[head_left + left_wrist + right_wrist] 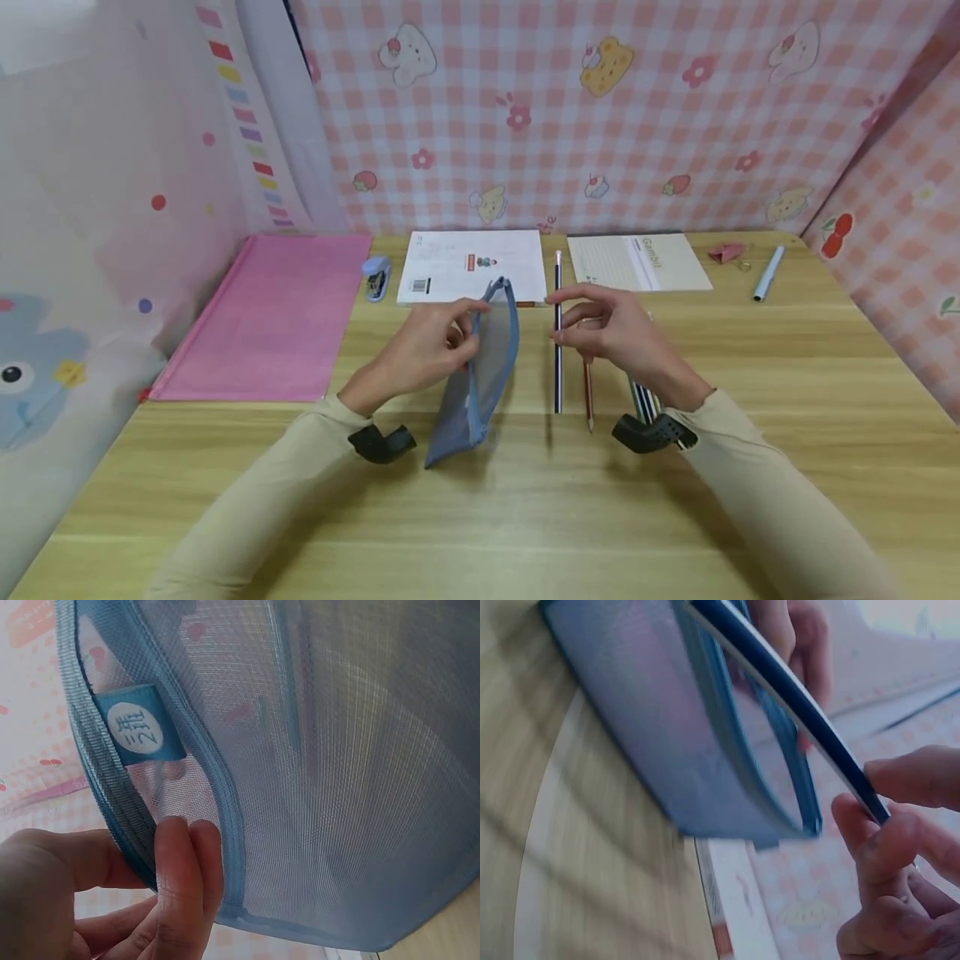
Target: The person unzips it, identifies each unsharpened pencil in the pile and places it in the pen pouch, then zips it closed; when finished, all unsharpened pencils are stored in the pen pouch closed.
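My left hand [416,346] pinches the rim of a blue mesh zip pouch [497,354], its mouth parted and facing right. In the left wrist view a blue label [141,726] shows at the zip edge above the fingers. Between thumb and fingertips, my right hand [618,332] holds a dark blue pencil with white stripes [558,379], just right of the pouch and apart from it in the head view. A red pencil [588,398] lies on the table below that hand. Several striped pencils [643,400] are partly hidden under the right wrist.
A pink folder [277,325] lies at the left, beside a small lilac stapler [377,277]. Farther back are a white book [472,262] and a lined notepad [637,262]. A pink clip [726,253] and a light blue pen [768,273] lie at the back right.
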### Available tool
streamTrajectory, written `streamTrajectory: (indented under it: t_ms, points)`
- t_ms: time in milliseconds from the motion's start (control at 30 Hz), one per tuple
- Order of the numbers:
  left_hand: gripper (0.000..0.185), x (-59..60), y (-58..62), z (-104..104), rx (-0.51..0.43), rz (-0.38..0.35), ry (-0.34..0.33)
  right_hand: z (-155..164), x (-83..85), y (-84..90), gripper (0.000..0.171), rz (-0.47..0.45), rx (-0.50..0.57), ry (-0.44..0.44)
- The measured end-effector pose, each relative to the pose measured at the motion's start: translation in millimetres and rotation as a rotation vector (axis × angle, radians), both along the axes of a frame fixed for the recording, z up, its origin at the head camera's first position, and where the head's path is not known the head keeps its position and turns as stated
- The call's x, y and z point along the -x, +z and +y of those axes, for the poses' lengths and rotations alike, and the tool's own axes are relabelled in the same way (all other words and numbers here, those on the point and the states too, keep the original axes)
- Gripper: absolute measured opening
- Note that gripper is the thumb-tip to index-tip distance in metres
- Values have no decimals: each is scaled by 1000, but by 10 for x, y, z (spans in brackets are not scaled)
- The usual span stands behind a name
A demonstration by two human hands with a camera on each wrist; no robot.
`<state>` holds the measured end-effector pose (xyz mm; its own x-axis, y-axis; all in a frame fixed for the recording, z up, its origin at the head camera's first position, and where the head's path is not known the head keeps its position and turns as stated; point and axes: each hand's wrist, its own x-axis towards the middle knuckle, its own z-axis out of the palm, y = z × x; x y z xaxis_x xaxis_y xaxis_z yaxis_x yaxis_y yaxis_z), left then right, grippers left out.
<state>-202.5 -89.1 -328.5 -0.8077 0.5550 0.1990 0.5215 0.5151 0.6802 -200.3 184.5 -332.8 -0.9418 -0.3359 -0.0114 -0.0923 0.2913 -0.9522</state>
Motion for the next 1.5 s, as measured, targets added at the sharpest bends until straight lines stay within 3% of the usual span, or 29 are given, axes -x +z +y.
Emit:
streamTrajectory:
  t_ms: [233, 500, 600, 833, 967, 1233, 1500]
  points:
    - [42, -29, -37, 27, 4, -6, -4, -310, -40, 12, 51, 56, 130, 20]
    - [40, -65, -49, 59, -5, 9, 8, -561, -66, -48, 47, 94, 66, -62]
    - [40, -74, -60, 65, -29, 4, 10, -623, -84, -71, 46, 117, 5, -54]
    - [42, -85, -69, 59, -78, -21, 43, -735, -134, -45, 47, 219, -267, 8]
    - [41, -84, -66, 43, -85, -5, 53, -754, -139, -16, 49, 252, -353, 39]
    - [40, -73, -62, 17, -64, 32, 62, -584, -163, 61, 40, 326, -320, -22]
    - [40, -56, -39, -11, -67, 33, 55, 7, -100, 54, 20, 332, -413, -127]
